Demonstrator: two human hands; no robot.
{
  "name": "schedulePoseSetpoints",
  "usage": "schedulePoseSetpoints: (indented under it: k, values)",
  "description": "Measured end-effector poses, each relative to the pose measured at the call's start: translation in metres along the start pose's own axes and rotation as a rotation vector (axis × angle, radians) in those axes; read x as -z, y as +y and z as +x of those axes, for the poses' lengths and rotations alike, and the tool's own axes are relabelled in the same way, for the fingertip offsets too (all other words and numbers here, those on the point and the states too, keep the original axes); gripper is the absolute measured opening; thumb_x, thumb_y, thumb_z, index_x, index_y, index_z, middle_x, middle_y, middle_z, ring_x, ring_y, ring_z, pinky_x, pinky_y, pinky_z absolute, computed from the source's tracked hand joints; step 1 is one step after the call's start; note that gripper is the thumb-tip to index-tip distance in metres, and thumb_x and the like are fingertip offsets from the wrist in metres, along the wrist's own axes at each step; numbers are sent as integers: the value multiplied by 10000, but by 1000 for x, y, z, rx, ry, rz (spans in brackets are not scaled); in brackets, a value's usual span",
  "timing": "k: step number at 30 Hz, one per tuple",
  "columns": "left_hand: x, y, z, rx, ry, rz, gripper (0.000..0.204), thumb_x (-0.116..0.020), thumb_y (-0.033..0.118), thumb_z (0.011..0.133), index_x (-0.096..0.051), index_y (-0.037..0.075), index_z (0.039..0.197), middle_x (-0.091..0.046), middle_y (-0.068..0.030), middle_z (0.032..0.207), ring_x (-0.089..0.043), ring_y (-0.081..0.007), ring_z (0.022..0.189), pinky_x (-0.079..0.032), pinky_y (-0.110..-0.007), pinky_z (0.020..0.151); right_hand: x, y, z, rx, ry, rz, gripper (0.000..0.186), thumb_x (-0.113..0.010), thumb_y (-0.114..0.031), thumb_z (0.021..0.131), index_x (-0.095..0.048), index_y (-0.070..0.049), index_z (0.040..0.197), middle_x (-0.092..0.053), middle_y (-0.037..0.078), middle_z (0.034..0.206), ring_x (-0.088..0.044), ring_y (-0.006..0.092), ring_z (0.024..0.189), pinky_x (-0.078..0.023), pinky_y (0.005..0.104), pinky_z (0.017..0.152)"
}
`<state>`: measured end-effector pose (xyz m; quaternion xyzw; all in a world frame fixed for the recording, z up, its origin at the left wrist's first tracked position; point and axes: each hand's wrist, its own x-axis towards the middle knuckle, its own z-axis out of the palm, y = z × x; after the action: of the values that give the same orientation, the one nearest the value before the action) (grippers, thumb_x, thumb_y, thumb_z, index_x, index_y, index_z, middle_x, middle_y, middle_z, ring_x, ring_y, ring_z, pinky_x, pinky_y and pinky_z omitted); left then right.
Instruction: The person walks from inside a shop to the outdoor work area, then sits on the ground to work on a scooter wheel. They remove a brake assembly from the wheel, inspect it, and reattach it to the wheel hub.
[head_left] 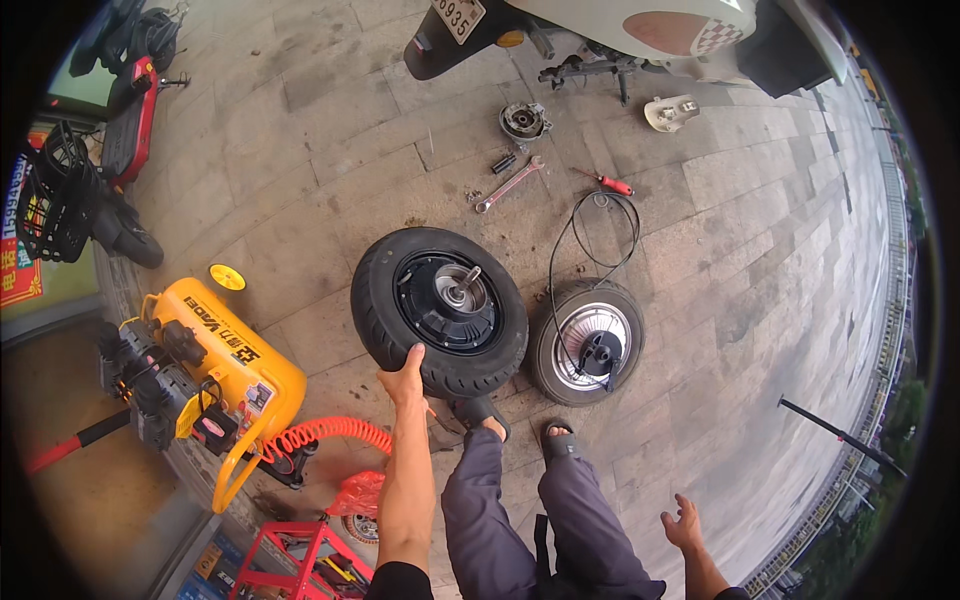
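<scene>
Through the head camera I am watching my left hand [402, 380] gripping the near edge of the black-hubbed motor wheel [440, 312], thumb pressing its tyre [376, 300], fingers hiding underneath. The wheel is sitting just far of that hand, slightly right, its axle [466, 284] pointing up and toward the far right. My right hand [685, 524] is hanging near right, farther off, empty, fingers loosely spreading. The silver-hubbed motor wheel [588, 345] is lying just right.
</scene>
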<state>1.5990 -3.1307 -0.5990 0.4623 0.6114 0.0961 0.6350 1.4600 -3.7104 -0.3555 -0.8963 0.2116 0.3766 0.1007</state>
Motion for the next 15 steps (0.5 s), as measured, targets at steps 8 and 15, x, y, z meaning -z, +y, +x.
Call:
schedulePoseSetpoints:
  k: [8, 15]
  values:
    - [-97, 108, -24, 298, 205, 205, 1100, -919, 348, 649, -249, -131, 1379, -456, -315, 1374, -510, -392, 1256, -424, -450, 1072, -53, -295, 101, -52, -455, 1126, 550, -638, -317, 966, -477, -34, 1410, -606, 125, 1239, -609, 213, 1066, -518, 363, 866]
    - [-119, 131, -21, 409, 267, 316, 1173, -937, 349, 616, -234, -116, 1431, -421, -316, 1435, -492, -383, 1290, -393, -412, 1112, -129, -504, 175, -734, -630, 1665, 1195, -833, -576, 710, -106, -169, 1567, -325, 202, 1527, -437, 410, 1336, -423, 616, 1046]
